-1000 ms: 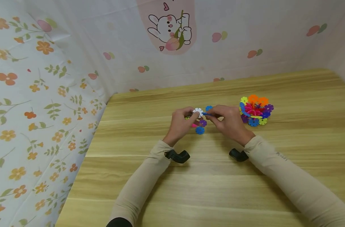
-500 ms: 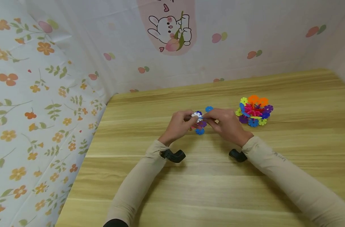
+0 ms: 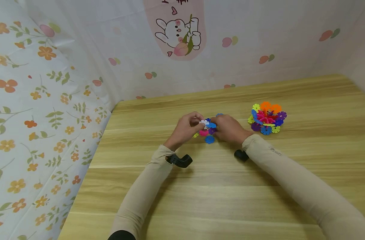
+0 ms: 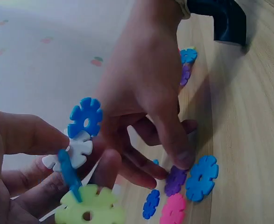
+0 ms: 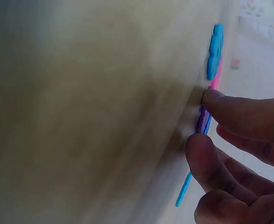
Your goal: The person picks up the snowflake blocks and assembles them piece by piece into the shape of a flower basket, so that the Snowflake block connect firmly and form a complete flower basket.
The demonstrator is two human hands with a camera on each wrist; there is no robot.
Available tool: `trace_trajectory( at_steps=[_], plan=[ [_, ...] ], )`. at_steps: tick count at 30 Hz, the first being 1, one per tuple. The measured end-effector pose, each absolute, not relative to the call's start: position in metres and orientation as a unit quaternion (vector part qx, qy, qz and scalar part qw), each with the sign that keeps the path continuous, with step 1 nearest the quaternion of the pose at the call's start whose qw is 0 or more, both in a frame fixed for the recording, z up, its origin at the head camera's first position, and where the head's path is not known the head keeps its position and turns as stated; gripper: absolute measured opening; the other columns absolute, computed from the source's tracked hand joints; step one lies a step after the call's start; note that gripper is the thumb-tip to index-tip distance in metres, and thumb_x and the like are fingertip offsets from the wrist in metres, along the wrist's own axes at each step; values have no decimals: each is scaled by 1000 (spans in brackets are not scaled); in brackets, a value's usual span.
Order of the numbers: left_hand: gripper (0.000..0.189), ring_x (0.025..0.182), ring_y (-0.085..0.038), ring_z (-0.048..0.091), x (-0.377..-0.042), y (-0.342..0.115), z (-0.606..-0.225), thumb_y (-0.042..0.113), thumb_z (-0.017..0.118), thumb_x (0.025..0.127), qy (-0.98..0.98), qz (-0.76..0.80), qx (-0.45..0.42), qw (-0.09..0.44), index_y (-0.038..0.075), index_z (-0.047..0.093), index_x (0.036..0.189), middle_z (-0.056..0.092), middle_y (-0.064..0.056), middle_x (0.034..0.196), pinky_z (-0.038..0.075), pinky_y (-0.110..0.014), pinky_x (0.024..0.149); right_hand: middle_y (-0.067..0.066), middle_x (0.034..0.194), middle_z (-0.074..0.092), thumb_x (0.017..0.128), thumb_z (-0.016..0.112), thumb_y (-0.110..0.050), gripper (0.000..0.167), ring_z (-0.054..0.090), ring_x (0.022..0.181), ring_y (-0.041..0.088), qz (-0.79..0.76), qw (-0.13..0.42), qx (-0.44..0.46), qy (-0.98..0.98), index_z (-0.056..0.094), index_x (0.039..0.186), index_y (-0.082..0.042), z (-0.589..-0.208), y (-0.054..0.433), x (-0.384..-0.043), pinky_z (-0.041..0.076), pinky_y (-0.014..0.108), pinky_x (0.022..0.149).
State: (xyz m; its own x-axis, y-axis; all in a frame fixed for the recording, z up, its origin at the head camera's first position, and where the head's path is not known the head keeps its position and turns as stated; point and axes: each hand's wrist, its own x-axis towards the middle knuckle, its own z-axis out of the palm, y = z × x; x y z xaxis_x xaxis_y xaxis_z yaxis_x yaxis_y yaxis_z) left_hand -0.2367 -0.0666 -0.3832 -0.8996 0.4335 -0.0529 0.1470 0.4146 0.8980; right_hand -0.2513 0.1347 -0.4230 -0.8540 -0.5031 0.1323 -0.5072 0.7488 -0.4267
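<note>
My left hand (image 3: 185, 129) pinches a white snowflake disc (image 4: 79, 150) between thumb and fingers. A blue disc (image 4: 93, 108) is joined to its upper side, and another blue disc (image 4: 70, 173) shows edge-on lower down. A lime disc (image 4: 87, 205) sits below; whether it is joined on cannot be told. Close by on the right, my right hand (image 3: 230, 130) reaches down to the table. Its thumb and a finger grip the edges of a purple disc (image 5: 202, 120) at the tabletop. Loose beside it lie a pink disc (image 4: 173, 210), a blue disc (image 4: 202, 178) and a dark blue disc (image 4: 151, 204).
To the right of the hands, a multicoloured flower built from snowflake discs (image 3: 267, 119) stands on the wooden table (image 3: 212, 193). Another blue disc (image 3: 219, 114) lies behind the right hand. Printed cloth (image 3: 116, 36) hangs along the table's back and left.
The blue disc that my right hand held is now joined to the white disc in my left hand. My right hand has let go of it and moved down to the purple disc.
</note>
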Motion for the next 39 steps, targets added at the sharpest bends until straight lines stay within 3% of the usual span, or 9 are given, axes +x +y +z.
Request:
trace_trajectory(
  at_steps=[5, 9, 11, 14, 18, 21, 27, 36, 39],
  plan=[
    [25, 58, -18, 42, -238, -67, -384, 7, 51, 101, 820, 514, 192, 163, 4, 57, 126, 68, -18, 102, 32, -25, 53, 9, 78, 69, 83, 78, -6, 24, 60, 68, 19, 233, -2, 269, -934, 69, 103, 3, -422, 132, -254, 55, 36, 67],
    [32, 49, -12, 29, -239, -67, -384, 4, 42, 103, 821, 506, 204, 167, 7, 59, 130, 64, -20, 98, 28, -23, 47, 3, 63, 52, 88, 73, -9, 14, 47, 57, 15, 239, -37, 258, -935, 65, 80, -1, -418, 130, -254, 39, 28, 55],
    [33, 51, -12, 32, -240, -68, -383, 4, 41, 103, 822, 505, 205, 165, 8, 61, 129, 66, -20, 103, 29, -23, 48, 0, 62, 44, 90, 73, -13, 27, 40, 56, 14, 233, -42, 256, -937, 57, 69, -6, -416, 127, -255, 31, 26, 54],
    [32, 63, -15, 40, -240, -69, -382, 6, 44, 104, 822, 501, 210, 175, 9, 62, 131, 66, -19, 114, 33, -23, 53, 1, 64, 43, 88, 76, -18, 34, 40, 59, 15, 224, -43, 253, -940, 54, 65, -7, -414, 123, -255, 31, 26, 54],
    [32, 84, -20, 51, -239, -70, -381, 15, 53, 103, 819, 490, 222, 197, 12, 61, 134, 62, -12, 129, 41, -26, 62, 6, 73, 56, 84, 78, -14, 18, 49, 66, 18, 241, -60, 239, -939, 64, 82, -3, -412, 122, -260, 40, 28, 60],
    [35, 94, -25, 57, -237, -70, -382, 22, 57, 102, 818, 486, 237, 198, 12, 59, 136, 60, -7, 132, 47, -28, 69, 9, 81, 65, 84, 78, -9, 17, 58, 72, 20, 268, -77, 228, -933, 68, 96, -2, -413, 127, -263, 48, 32, 66],
    [39, 108, -26, 63, -233, -70, -384, 31, 56, 103, 829, 471, 251, 168, 14, 56, 138, 59, -5, 138, 49, -27, 76, 14, 92, 72, 87, 72, -2, 12, 65, 84, 24, 318, -101, 205, -920, 71, 99, -1, -414, 147, -260, 56, 40, 79],
    [35, 112, -20, 63, -230, -70, -391, 21, 57, 103, 844, 451, 276, 87, 9, 55, 135, 63, -11, 133, 52, -31, 94, 16, 92, 73, 96, 63, -3, 12, 67, 77, 27, 425, -80, 185, -883, 72, 103, -3, -394, 163, -239, 52, 30, 71],
    [34, 105, -20, 64, -231, -71, -394, 15, 61, 101, 844, 446, 290, 66, 7, 57, 133, 64, -13, 132, 54, -28, 86, 19, 90, 72, 96, 64, -5, 9, 70, 75, 31, 457, -44, 188, -868, 71, 102, -3, -390, 163, -232, 52, 27, 66]
  ],
)
